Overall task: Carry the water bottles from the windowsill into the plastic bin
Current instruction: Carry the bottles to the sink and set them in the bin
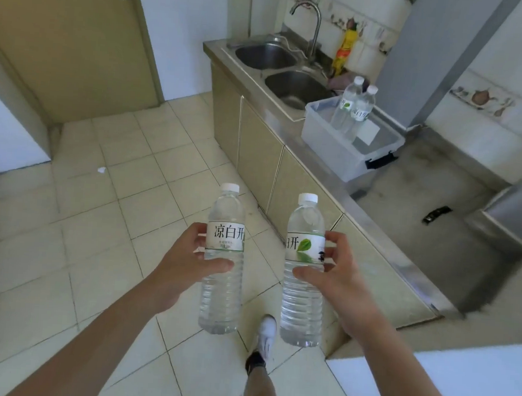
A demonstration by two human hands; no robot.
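My left hand [184, 254] grips a clear water bottle [222, 288] with a white cap and white label, held upright over the tiled floor. A second bottle of the same kind [302, 299], its label showing a green leaf, stands upright in my right hand [335, 271]. Ahead on the steel counter sits the translucent plastic bin [331, 147] with a black latch. Two more water bottles [354, 107] stand upright inside it at its far side. The windowsill is out of sight.
A double steel sink [281, 72] with a tall faucet [312, 25] lies beyond the bin. Beige cabinets [257, 142] run under the counter. A closed door [64, 38] stands at the far left. My white shoe [267, 334] is on the floor tiles. A white surface [456, 387] fills the lower right.
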